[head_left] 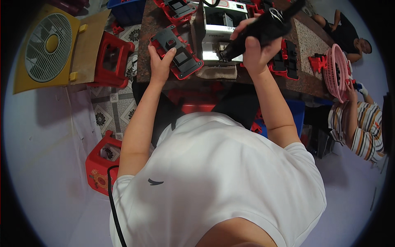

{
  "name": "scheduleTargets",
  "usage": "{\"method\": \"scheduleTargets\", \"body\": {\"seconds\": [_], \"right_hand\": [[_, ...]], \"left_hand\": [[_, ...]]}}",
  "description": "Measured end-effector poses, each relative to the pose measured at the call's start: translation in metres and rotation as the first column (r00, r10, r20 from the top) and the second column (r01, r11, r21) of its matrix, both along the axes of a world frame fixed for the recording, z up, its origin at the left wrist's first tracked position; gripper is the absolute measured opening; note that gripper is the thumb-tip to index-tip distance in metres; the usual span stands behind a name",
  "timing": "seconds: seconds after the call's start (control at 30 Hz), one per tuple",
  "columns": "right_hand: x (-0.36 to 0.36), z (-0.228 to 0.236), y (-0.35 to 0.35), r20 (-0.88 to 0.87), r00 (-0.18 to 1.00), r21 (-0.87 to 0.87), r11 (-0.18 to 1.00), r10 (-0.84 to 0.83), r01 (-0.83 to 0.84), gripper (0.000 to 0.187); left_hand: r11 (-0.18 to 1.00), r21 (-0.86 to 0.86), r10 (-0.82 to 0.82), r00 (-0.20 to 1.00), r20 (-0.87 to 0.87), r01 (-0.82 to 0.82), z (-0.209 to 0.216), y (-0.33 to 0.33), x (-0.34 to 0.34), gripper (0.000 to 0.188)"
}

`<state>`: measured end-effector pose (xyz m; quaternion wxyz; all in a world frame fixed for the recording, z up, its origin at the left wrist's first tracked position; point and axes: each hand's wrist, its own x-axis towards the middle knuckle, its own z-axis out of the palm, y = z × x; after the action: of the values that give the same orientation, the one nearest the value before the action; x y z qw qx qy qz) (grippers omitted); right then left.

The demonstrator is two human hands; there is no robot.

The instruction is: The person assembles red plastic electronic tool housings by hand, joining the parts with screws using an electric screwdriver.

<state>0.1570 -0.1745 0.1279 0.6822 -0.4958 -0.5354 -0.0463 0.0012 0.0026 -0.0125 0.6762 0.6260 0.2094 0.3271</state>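
Note:
My right hand (260, 53) is wrapped round a black electric screwdriver (263, 31), held at a slant over the table. Its lower end points at the front of a white box-shaped screw feeder (226, 26), at the small outlet there; whether they touch, I cannot tell. My left hand (161, 66) grips the near left edge of a red and black plastic housing (181, 59), thumb on its upper face. This housing lies tilted on the table, left of the feeder.
On the brown stone table (306, 80) are more red and black housings (284, 61). A pink basket (336, 74) is at the right, by a person in a striped shirt (364, 127). Another person (347, 35) is farther back. Left are a yellow fan (49, 47) and red stools (112, 61).

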Motion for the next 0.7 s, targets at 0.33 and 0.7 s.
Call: {"method": "scheduleTargets", "body": {"seconds": [0.33, 0.7], "right_hand": [[0.013, -0.003, 0.005, -0.020, 0.998, -0.062, 0.997, -0.055, 0.054, 0.040], [-0.016, 0.061, 0.095, -0.424, 0.900, 0.121, 0.991, 0.102, -0.056, 0.038]], "left_hand": [[1.000, -0.015, -0.014, 1.000, -0.014, 0.014, -0.005, 0.002, 0.003, 0.054], [1.000, -0.021, 0.001, 1.000, 0.013, -0.001, -0.004, 0.002, 0.002, 0.058]]}}
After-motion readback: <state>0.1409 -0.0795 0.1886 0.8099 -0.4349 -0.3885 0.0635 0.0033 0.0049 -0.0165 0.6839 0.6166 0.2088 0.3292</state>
